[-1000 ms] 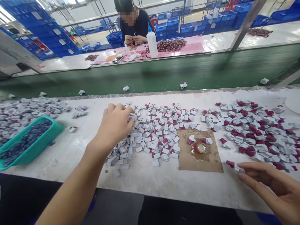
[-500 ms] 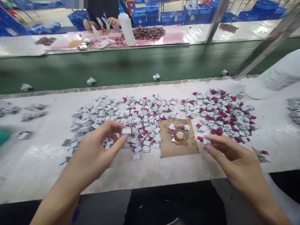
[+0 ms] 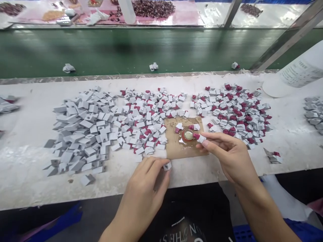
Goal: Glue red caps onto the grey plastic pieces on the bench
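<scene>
My left hand (image 3: 148, 188) pinches a small grey block with a hole (image 3: 167, 165) just off the front left corner of a brown cardboard square (image 3: 174, 153). Between the thumb and forefinger of my right hand (image 3: 227, 151) is a small grey-and-maroon piece (image 3: 200, 137), its maroon end beside a small round cap of glue-like liquid (image 3: 188, 134). Wet, shiny liquid surrounds the cap on the cardboard. Two more grey-and-maroon pieces (image 3: 194, 127) lie on the cardboard behind it.
Plain grey blocks (image 3: 83, 124) are heaped at left, mixed grey-and-maroon pieces (image 3: 234, 111) at right. A large white bottle (image 3: 294, 74) leans at far right. Beyond the table runs a green conveyor belt (image 3: 121, 50) with small pieces on it; a slanted metal post (image 3: 285, 40) rises at right.
My left hand has carried its grey block rightward and nearer, to the cardboard's front corner. My right hand has brought its grey-and-maroon piece left to the cap. The view has tilted down.
</scene>
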{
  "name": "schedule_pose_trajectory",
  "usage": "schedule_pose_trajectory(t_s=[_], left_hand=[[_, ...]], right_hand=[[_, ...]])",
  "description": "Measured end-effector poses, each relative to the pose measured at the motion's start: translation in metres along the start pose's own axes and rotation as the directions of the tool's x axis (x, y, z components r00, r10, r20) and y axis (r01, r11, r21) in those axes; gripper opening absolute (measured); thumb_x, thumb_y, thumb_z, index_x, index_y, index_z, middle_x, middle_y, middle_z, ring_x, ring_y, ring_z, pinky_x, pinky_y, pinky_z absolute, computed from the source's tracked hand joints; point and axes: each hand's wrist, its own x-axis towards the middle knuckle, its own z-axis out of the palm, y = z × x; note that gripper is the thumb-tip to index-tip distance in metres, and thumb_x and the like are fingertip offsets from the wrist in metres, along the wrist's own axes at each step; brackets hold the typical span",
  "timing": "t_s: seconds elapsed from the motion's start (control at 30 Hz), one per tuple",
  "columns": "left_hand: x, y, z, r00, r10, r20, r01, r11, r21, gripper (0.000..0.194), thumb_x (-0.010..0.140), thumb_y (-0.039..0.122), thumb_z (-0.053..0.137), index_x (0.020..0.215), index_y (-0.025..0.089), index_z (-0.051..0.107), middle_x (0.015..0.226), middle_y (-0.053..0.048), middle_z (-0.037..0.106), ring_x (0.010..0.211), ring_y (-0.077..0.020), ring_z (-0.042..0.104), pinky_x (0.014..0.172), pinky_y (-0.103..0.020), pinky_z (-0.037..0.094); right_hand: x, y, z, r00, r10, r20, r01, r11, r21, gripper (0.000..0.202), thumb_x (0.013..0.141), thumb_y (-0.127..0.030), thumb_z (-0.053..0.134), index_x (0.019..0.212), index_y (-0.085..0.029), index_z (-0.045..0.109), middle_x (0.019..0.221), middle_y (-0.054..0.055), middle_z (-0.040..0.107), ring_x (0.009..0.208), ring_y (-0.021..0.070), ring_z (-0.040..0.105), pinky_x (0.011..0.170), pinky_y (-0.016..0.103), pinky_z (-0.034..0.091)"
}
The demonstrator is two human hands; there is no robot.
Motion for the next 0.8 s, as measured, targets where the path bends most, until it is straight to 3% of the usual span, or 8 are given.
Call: schedule_pose_trajectory(t_s=[0.17, 0.3, 0.53, 0.67, 0.8], left_hand=[[-0.003, -0.004, -0.001, 1.0, 0.008, 0.007, -0.009, 0.991, 0.136, 0.02, 0.114, 0.014, 0.065, 0.129, 0.026, 0.066, 0.119, -0.005, 0.076, 0.109, -0.0236, 0.076, 0.092, -0.037, 0.062], [-0.006, -0.009, -0.005, 0.999, -0.02, 0.037, 0.013, 0.987, 0.16, 0.021, 0.115, 0.015, 0.065, 0.132, 0.026, 0.067, 0.12, -0.005, 0.073, 0.112, -0.0233, 0.076, 0.094, -0.037, 0.063], [-0.008, -0.01, -0.006, 0.999, -0.038, 0.025, 0.033, 0.986, 0.161, 0.021, 0.115, 0.015, 0.066, 0.133, 0.026, 0.069, 0.12, -0.005, 0.074, 0.112, -0.0233, 0.075, 0.09, -0.036, 0.063], [0.004, 0.001, -0.011, 0.986, -0.165, 0.024, 0.167, 0.981, -0.099, 0.015, 0.113, 0.019, 0.07, 0.123, 0.029, 0.075, 0.11, -0.002, 0.077, 0.097, -0.0191, 0.076, 0.082, -0.032, 0.063], [0.03, 0.015, -0.011, 0.928, -0.336, 0.164, 0.371, 0.78, -0.504, 0.007, 0.111, 0.031, 0.076, 0.116, 0.03, 0.08, 0.093, 0.002, 0.077, 0.081, -0.0153, 0.074, 0.074, -0.026, 0.064]], right_hand=[[-0.003, -0.002, 0.005, 0.987, -0.158, -0.036, 0.146, 0.963, -0.227, 0.017, 0.097, -0.025, 0.094, 0.111, -0.032, 0.099, 0.105, 0.003, 0.095, 0.092, 0.0248, 0.094, 0.084, 0.034, 0.08], [-0.007, -0.001, 0.007, 0.957, -0.289, 0.017, 0.274, 0.884, -0.378, 0.02, 0.103, -0.022, 0.087, 0.117, -0.032, 0.097, 0.115, 0.002, 0.095, 0.102, 0.0241, 0.092, 0.088, 0.036, 0.078], [-0.009, -0.003, 0.008, 0.944, -0.325, 0.051, 0.316, 0.854, -0.414, 0.023, 0.106, -0.019, 0.085, 0.12, -0.033, 0.096, 0.116, 0.0, 0.094, 0.103, 0.0217, 0.089, 0.09, 0.035, 0.075], [-0.011, -0.006, 0.005, 0.964, -0.266, -0.002, 0.25, 0.908, -0.336, 0.024, 0.104, -0.021, 0.089, 0.12, -0.038, 0.097, 0.115, -0.002, 0.094, 0.103, 0.021, 0.089, 0.089, 0.033, 0.075], [-0.016, -0.004, 0.002, 0.991, -0.131, 0.013, 0.132, 0.988, -0.078, 0.024, 0.103, -0.026, 0.094, 0.121, -0.042, 0.097, 0.114, -0.002, 0.095, 0.104, 0.0217, 0.092, 0.09, 0.032, 0.077]])
